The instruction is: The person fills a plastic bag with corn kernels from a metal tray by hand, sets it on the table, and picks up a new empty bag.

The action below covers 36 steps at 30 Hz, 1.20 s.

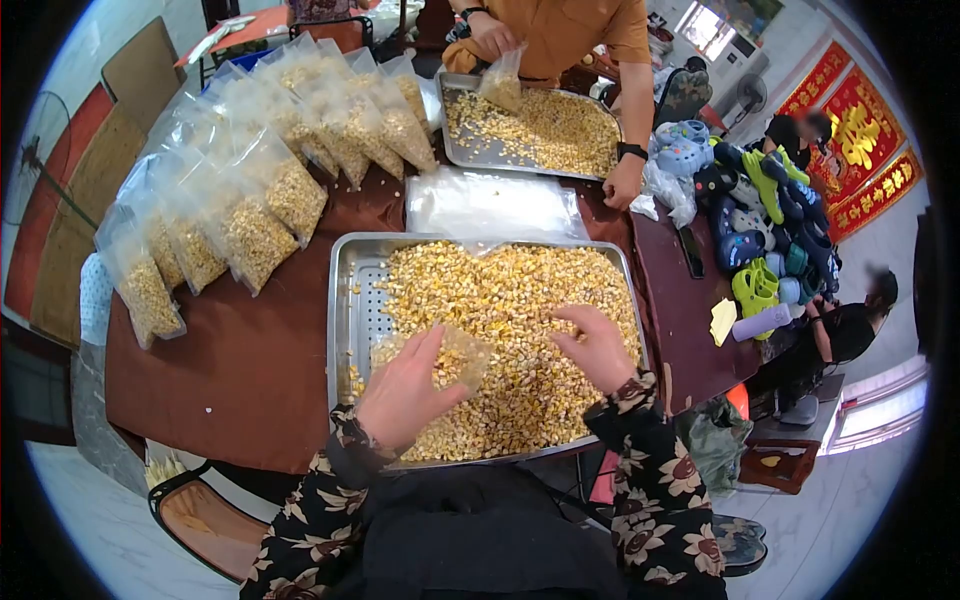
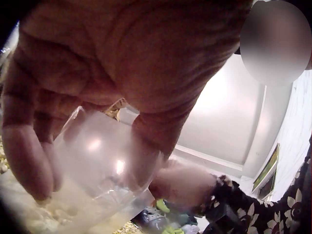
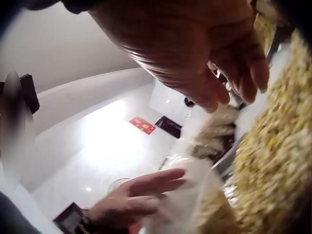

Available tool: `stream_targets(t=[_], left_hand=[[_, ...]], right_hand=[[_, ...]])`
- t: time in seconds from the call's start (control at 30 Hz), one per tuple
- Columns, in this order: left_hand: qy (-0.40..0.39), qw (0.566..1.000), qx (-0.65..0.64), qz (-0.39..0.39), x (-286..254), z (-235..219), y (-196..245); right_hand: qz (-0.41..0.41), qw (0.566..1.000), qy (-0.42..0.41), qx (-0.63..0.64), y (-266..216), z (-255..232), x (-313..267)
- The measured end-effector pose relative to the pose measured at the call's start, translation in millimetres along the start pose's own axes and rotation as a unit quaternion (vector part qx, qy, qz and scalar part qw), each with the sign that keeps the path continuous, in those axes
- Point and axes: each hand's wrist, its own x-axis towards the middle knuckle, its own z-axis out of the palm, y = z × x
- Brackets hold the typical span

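A clear plastic bag [image 1: 467,358] with yellow corn kernels in it is gripped by my left hand [image 1: 402,398], over the left part of a metal tray [image 1: 338,300] spread with kernels [image 1: 520,400]. In the left wrist view, the thumb and fingers of that hand [image 2: 107,58] curve round the bag [image 2: 97,156]. My right hand [image 1: 598,350] is over the kernels at the tray's right, apart from the bag. Its fingers [image 3: 253,78] are bent loosely with nothing between them in the right wrist view. Part of the bag is hidden behind my left hand.
Flat clear bags [image 1: 495,205] lie behind the tray. Filled bags [image 1: 260,225] stand at the back left. Across the table a person holds a bag [image 1: 503,85] over another tray [image 1: 455,140]. Shoes [image 1: 765,200], a phone [image 1: 691,252] and a bottle [image 1: 765,321] are at the right.
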Motion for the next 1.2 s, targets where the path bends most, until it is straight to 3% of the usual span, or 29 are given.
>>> stream_targets(t=[0.07, 0.1, 0.17, 0.2, 0.37, 0.47, 0.57, 0.77, 0.9, 0.97, 1.0, 1.2], left_hand=[[-0.003, 1.0, -0.011, -0.005, 0, -1, 0], [-0.006, 1.0, -0.021, -0.009, 0, -1, 0], [-0.003, 1.0, -0.014, -0.004, 1, 1, 0], [0.002, 1.0, -0.005, 0.001, 2, 2, 0], [0.001, 1.0, 0.003, -0.001, 4, 5, 3], [0.004, 1.0, 0.006, 0.0, 6, 6, 1], [0.008, 1.0, 0.004, -0.001, 5, 5, 4], [0.018, 1.0, 0.001, 0.002, 3, 5, 1], [0.006, 1.0, 0.0, -0.007, 2, 1, 6], [-0.001, 1.0, -0.006, -0.016, 3, 0, 6], [-0.009, 1.0, -0.013, -0.021, 3, 1, 5], [-0.005, 1.0, 0.005, -0.014, 3, 3, 4]], right_hand=[[0.082, 0.996, -0.022, 0.007, 40, -9, -14], [0.085, 0.996, -0.023, 0.007, 60, -13, -23], [0.1, 0.988, -0.012, -0.12, 88, -17, -39], [0.164, 0.976, -0.054, -0.129, 84, -23, -43], [0.132, 0.983, -0.029, -0.123, 94, 0, -55], [0.136, 0.989, 0.003, -0.054, 65, 13, -46], [0.126, 0.99, -0.019, -0.067, 64, 31, -40], [0.07, 0.997, 0.036, 0.013, 53, 33, -25], [0.158, 0.98, -0.005, 0.118, 31, 21, -10], [0.102, 0.977, -0.028, 0.188, 13, 15, -1], [0.119, 0.97, -0.065, 0.204, -8, 5, 4], [0.002, 0.972, -0.096, 0.215, -77, 3, 18]])
